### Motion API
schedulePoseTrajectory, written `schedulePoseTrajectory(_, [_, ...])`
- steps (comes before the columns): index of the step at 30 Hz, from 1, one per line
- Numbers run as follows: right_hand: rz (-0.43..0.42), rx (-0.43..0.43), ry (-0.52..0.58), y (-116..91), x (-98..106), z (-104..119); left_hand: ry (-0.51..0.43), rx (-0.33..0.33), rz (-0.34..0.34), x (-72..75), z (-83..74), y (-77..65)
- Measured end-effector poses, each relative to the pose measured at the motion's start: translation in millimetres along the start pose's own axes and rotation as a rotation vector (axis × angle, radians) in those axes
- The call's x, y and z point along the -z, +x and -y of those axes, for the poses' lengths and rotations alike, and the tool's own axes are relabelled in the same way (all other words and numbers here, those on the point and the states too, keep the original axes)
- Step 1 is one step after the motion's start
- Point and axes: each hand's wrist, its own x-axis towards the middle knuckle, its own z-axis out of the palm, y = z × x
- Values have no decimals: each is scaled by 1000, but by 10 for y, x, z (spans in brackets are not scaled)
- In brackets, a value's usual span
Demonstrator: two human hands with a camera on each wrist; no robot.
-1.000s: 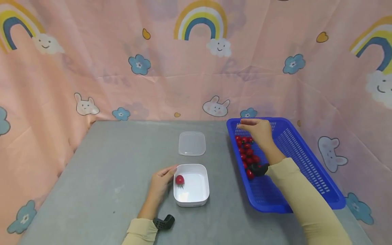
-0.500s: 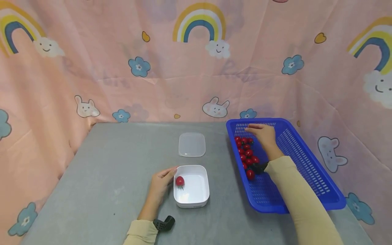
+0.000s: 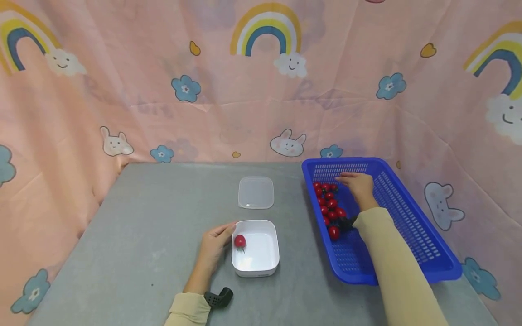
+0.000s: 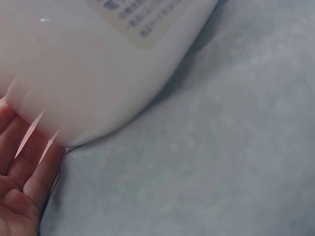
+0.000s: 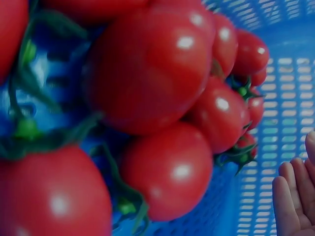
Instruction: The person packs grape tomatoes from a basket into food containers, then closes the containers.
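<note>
My left hand (image 3: 215, 240) is at the left side of a square white plastic box (image 3: 263, 249), with thumb and forefinger meeting at its rim. In the left wrist view, its other fingers (image 4: 42, 169) lie along the outer wall of the box. One cherry tomato (image 3: 239, 241) with a green stem lies inside the box, near the left wall. My right hand (image 3: 358, 185) hovers inside a blue basket (image 3: 408, 217), to the right of the cherry tomatoes (image 3: 332, 203) heaped along its left wall. Its fingers (image 5: 290, 196) are extended with nothing between them, apart from the tomatoes.
A translucent square lid (image 3: 256, 193) lies flat on the grey table (image 3: 155, 226) behind the box. The long basket has raised, slotted walls. A pink patterned curtain (image 3: 228, 113) hangs behind the table and at both sides. Each wrist wears a black camera mount (image 3: 219, 298).
My right hand has moved a little right and down, nearer the front of the basket, and lower over it. The left hand and the white box have stayed in place.
</note>
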Motion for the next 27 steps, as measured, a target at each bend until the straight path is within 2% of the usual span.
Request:
schedulePoseTrajectory(12, [-1, -12, -43, 53, -45, -155, -3, 4, -9, -16, 22, 1])
schedulePoseTrajectory(18, [12, -26, -31, 52, -73, -160, 11, -3, -11, -15, 28, -2])
schedulePoseTrajectory(27, [-7, -14, -107, 71, -158, -152, 4, -7, -4, -9, 26, 1])
